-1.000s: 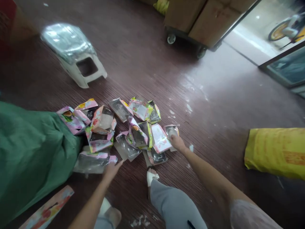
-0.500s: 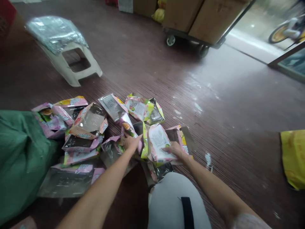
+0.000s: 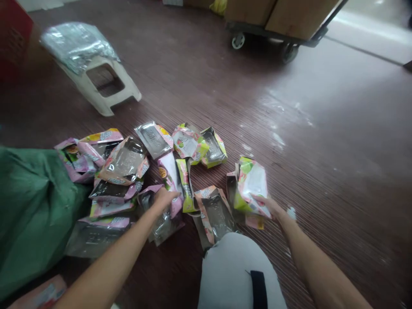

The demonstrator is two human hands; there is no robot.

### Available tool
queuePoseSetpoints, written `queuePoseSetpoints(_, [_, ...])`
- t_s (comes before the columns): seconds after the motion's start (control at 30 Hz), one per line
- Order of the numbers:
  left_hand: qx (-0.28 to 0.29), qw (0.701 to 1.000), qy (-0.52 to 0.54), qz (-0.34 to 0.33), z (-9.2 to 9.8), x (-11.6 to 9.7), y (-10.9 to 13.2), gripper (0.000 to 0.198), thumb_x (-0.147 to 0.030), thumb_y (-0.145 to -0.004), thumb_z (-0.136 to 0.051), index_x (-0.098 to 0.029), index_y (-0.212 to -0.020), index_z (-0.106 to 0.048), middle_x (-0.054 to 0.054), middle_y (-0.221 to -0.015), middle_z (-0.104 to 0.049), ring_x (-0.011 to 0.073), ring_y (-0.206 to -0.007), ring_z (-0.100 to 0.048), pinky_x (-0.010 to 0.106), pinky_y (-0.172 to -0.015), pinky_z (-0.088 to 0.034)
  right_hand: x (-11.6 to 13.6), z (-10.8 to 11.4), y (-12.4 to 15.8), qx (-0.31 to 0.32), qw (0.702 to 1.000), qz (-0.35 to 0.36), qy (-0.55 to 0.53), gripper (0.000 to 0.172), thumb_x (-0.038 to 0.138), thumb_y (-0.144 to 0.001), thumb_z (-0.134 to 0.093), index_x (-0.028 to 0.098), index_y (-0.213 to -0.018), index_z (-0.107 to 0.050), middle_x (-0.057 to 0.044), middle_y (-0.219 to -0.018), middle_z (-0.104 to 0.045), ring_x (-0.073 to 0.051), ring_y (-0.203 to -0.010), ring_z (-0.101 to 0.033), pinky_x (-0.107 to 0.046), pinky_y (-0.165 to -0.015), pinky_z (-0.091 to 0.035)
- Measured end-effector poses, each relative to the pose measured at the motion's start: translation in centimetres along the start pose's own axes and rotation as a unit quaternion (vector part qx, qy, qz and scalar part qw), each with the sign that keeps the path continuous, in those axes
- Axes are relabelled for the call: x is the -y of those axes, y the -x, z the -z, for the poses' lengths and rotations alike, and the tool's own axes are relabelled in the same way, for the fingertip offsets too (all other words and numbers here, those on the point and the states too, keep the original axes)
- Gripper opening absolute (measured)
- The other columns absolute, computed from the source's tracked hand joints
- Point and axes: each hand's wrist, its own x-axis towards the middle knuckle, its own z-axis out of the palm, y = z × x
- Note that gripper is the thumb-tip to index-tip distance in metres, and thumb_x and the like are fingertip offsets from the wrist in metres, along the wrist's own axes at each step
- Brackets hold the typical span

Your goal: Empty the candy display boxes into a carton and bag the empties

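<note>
Many pink, green and silver foil pouches (image 3: 128, 167) lie scattered in a pile on the dark ribbed floor. My left hand (image 3: 162, 199) rests on a pink pouch (image 3: 170, 171) in the middle of the pile, fingers curled over it. My right hand (image 3: 272, 208) grips the lower edge of a green and white pouch (image 3: 252, 184), lifted and tilted a little to the right of the pile. Under it lie other pouches (image 3: 217, 212). My knee in grey cloth (image 3: 238, 270) is at the bottom centre.
A big green sack (image 3: 28, 206) lies at the left, touching the pile. A white plastic stool (image 3: 96, 81) with a silver bag on it stands at the upper left. A wheeled cart (image 3: 273, 34) with cardboard boxes is at the top. White scraps dot the floor.
My right hand has picked up a green and white pouch and drawn it to the right, away from the pile. My left hand moved slightly down-left among the pouches. The camera tilted down.
</note>
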Motion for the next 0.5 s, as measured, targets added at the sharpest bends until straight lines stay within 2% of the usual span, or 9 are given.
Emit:
queuePoseSetpoints(0.07, [-0.025,1.0,-0.013,0.013,-0.1,-0.8,1.6,0.061,-0.034,-0.066,-0.074,-0.011,-0.121,-0.062,0.019,-0.111,-0.072,0.0373,-0.104,-0.068,0.039,-0.084,-0.051,0.0,-2.3,-0.8,0.024,1.0,0.013,-0.008,0.026,0.022,-0.068,-0.081,0.011,-0.088,-0.067,-0.006,-0.062,-0.069,-0.015,-0.043,-0.057,-0.023,-0.034,-0.045])
queuePoseSetpoints(0.13, [-0.078,0.997,-0.011,0.019,-1.0,-1.9,3.0,0.087,-0.039,-0.071,-0.073,-0.009,-0.145,-0.037,0.024,-0.133,-0.061,0.0367,-0.118,-0.061,0.041,-0.095,-0.048,0.4,-4.1,-1.0,0.049,0.999,0.014,0.003,0.029,0.02,-0.068,-0.082,0.01,-0.092,-0.068,-0.008,-0.069,-0.072,-0.017,-0.046,-0.06,-0.025,-0.037,-0.05])
queuePoseSetpoints(0.23, [-0.121,0.993,-0.001,0.006,-3.7,-3.6,4.5,0.118,-0.06,-0.069,-0.073,-0.007,-0.154,-0.011,0.03,-0.15,-0.039,0.039,-0.132,-0.049,0.044,-0.103,-0.044,0.8,-6.0,-0.3,0.08,0.997,-0.005,-0.001,0.031,0.021,-0.068,-0.082,0.008,-0.092,-0.069,-0.011,-0.073,-0.074,-0.02,-0.052,-0.065,-0.029,-0.045,-0.056])
queuePoseSetpoints(0.3, [-0.107,0.994,-0.03,0.0,-5.7,-4.5,4.9,0.13,-0.061,-0.064,-0.078,-0.006,-0.155,-0.003,0.033,-0.149,-0.038,0.0404,-0.134,-0.046,0.045,-0.104,-0.044,0.3,-7.3,0.4,0.08,0.996,0.001,-0.027,0.029,0.018,-0.067,-0.08,0.008,-0.091,-0.07,-0.01,-0.076,-0.075,-0.02,-0.055,-0.066,-0.029,-0.047,-0.057])
queuePoseSetpoints(0.33, [-0.088,0.995,-0.051,0.001,-6.5,-4.8,4.9,0.129,-0.056,-0.065,-0.079,-0.006,-0.156,-0.001,0.034,-0.144,-0.044,0.0403,-0.131,-0.05,0.045,-0.102,-0.045,0.0,-7.9,0.8,0.071,0.997,0.012,-0.034,0.027,0.015,-0.065,-0.079,0.008,-0.089,-0.07,-0.009,-0.076,-0.075,-0.019,-0.055,-0.066,-0.028,-0.047,-0.057])
queuePoseSetpoints(0.4, [-0.048,0.996,-0.076,-0.001,-7.5,-5.1,4.8,0.115,-0.041,-0.075,-0.075,-0.006,-0.156,-0.003,0.031,-0.128,-0.058,0.038,-0.119,-0.06,0.044,-0.097,-0.048,-0.4,-9.0,1.5,0.038,0.998,0.042,-0.022,0.024,0.009,-0.06,-0.078,0.009,-0.082,-0.071,-0.007,-0.073,-0.074,-0.017,-0.053,-0.064,-0.024,-0.045,-0.054])
queuePoseSetpoints(0.5, [-0.035,0.997,-0.07,-0.008,-6.7,-4.8,3.7,0.091,-0.023,-0.08,-0.066,-0.007,-0.155,-0.017,0.025,-0.11,-0.069,0.0357,-0.109,-0.066,0.044,-0.094,-0.049,0.6,-8.9,2.0,-0.019,0.997,0.081,0.005,0.022,0.006,-0.054,-0.078,0.011,-0.074,-0.069,-0.004,-0.065,-0.072,-0.016,-0.051,-0.062,-0.022,-0.042,-0.051])
